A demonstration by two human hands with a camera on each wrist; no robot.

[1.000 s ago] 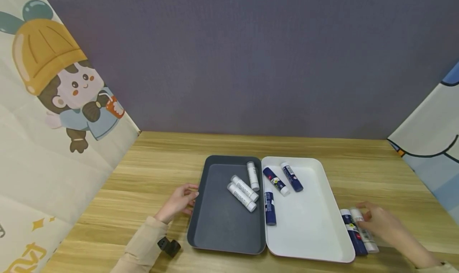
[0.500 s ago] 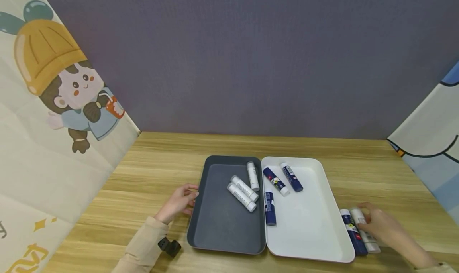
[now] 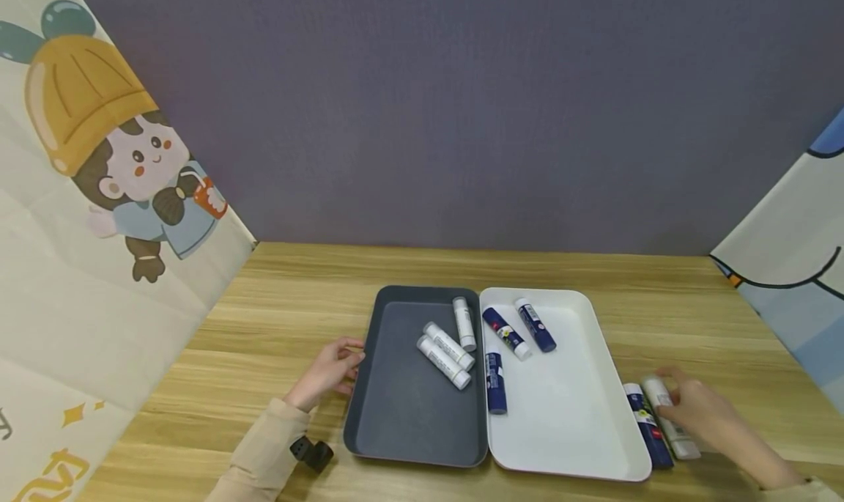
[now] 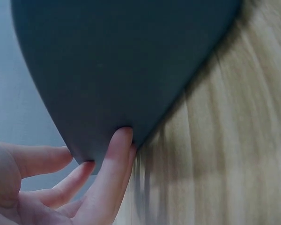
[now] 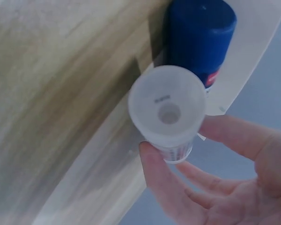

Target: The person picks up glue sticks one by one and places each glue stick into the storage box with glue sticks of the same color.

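In the head view my right hand point(image 3: 702, 407) is at the right end of the table, its thumb and fingers pinching a white glue stick point(image 3: 675, 432). The right wrist view shows the round translucent end of that white glue stick point(image 5: 166, 103) between thumb and fingers. Close beside it, along the white tray's right wall, lies a dark blue glue stick point(image 3: 649, 429). My left hand point(image 3: 330, 370) rests its fingertips on the outer left wall of the dark grey tray point(image 3: 352, 421). In the left wrist view these fingers point(image 4: 114, 159) touch the wall without curling round it.
Inside the grey tray lie 3 white glue sticks point(image 3: 443, 363). The white tray point(image 3: 567, 443), set against its right side, holds 3 blue glue sticks point(image 3: 496, 381). A dark grey panel point(image 3: 461, 121) stands behind the wooden table point(image 3: 297, 289), with printed sheets at both sides.
The white glue stick in my right hand has shifted slightly away from the blue one beside it. My left hand and the trays look unmoved.
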